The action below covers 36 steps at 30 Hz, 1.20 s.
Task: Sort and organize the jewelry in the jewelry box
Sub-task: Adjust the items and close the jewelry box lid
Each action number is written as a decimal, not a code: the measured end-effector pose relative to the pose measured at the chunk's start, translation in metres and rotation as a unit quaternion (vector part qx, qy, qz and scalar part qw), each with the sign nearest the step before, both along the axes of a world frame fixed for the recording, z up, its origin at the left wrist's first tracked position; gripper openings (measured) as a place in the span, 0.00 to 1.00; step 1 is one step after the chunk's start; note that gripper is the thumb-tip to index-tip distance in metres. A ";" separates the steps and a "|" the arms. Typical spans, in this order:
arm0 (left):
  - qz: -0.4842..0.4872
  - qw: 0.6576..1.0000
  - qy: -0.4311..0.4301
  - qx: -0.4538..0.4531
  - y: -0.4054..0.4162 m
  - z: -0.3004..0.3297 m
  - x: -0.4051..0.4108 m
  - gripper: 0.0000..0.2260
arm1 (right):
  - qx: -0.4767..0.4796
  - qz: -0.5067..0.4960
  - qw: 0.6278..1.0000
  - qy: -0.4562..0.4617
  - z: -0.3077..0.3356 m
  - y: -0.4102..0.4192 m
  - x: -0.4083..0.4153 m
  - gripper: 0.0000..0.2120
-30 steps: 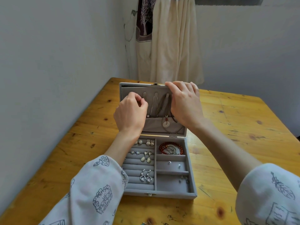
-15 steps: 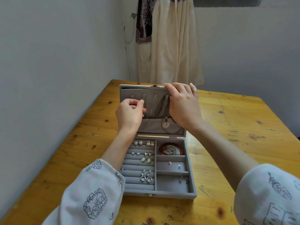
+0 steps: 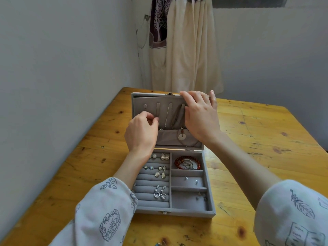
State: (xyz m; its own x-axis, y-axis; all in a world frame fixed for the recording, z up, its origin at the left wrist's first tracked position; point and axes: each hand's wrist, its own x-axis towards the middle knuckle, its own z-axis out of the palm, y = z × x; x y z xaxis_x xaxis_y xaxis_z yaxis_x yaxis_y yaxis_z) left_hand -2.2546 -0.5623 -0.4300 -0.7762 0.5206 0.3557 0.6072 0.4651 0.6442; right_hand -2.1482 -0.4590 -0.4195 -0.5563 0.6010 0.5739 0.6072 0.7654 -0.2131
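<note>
Left hand (image 3: 142,129) pinches thumb to fingertips in front of the lid panel (image 3: 159,110), low on its left half, by the second slot; whatever it pinches is too small to make out, likely a thin chain end. Right hand (image 3: 200,114) grips the top right edge of the lid, fingers curled over the rim, thumb on the inner face, holding the lid upright.

Head view only. Jewelry box (image 3: 210,208) sits open mid-desk, nearer the left edge, lid hinged at the far side and standing up. Lid panel has a row of vertical slots; thin necklace chains (image 3: 168,118) hang straight down from them, long axis vertical, ends dropping into the fabric pocket (image 3: 168,138) below. White disc pendant (image 3: 181,136) lies against the pocket, right of centre. Tray below: earrings (image 3: 160,172) pushed into the ring rolls on the left, red bead bracelet (image 3: 188,162) in the top right compartment, small studs in the two compartments under it.

Key relation: the chains hang just right of the left-hand pinch and between the two hands, so the left hand is the nearer working one, right just braces. Next move is probably seating or feeding a chain up a slot, along that vertical axis.

Wooden desk (image 3: 266,139), walls, curtain (image 3: 186,50) behind.
</note>
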 end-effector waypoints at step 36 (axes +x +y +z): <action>-0.272 0.944 0.184 -0.030 -0.157 -0.023 -0.007 0.13 | 0.079 0.058 0.994 -0.054 -0.033 -0.135 0.111 0.09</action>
State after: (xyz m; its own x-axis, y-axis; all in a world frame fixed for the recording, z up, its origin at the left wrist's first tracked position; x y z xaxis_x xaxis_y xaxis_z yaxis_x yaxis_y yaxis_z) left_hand -2.2616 -0.7198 -0.4529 -0.2176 0.8341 0.5069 0.9443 0.0486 0.3253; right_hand -2.0375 -0.5943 -0.4526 -0.6799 0.4358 0.5897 0.5252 0.8507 -0.0231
